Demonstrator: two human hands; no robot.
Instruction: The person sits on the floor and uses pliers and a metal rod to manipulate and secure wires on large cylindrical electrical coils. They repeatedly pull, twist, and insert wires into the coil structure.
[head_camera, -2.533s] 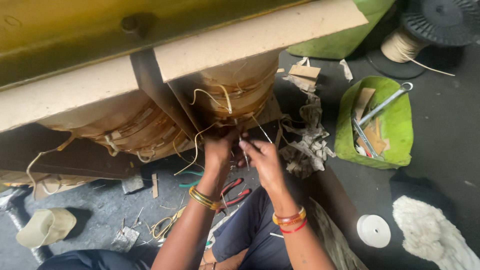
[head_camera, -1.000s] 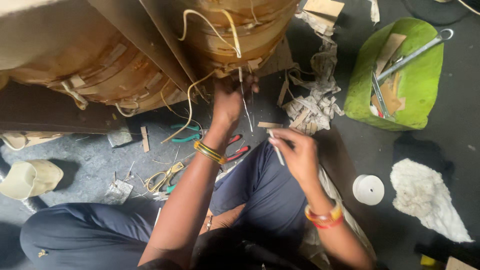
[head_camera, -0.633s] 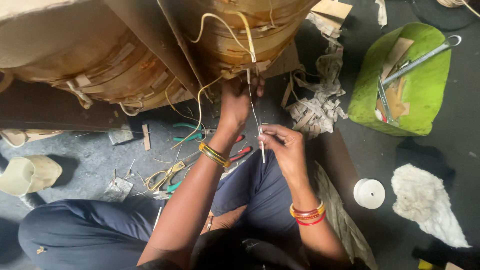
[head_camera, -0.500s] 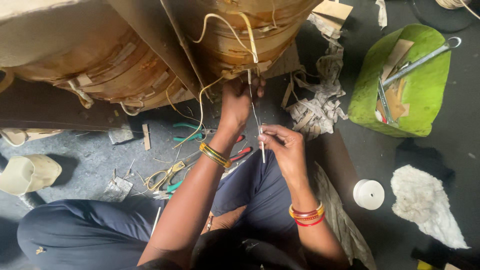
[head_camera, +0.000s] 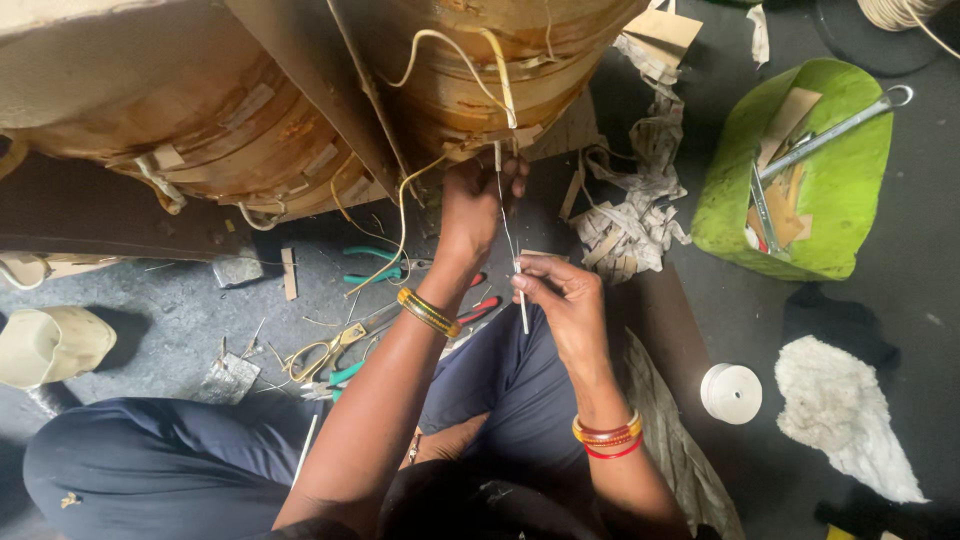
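— Are any packages, labels, signs or screens in view?

— No signs or screens. At the top right, a flat brown cardboard piece (head_camera: 668, 28) that may be a flattened carton lies on the dark floor, just above a heap of torn paper.

— Any labels?

— Small pale rectangular tabs (head_camera: 168, 157) stick to the brown windings at the upper left, and more sit on the winding beside it. Whether they are labels or plain tape is not clear.

— Anything else packaged?

— Nothing that can be told.
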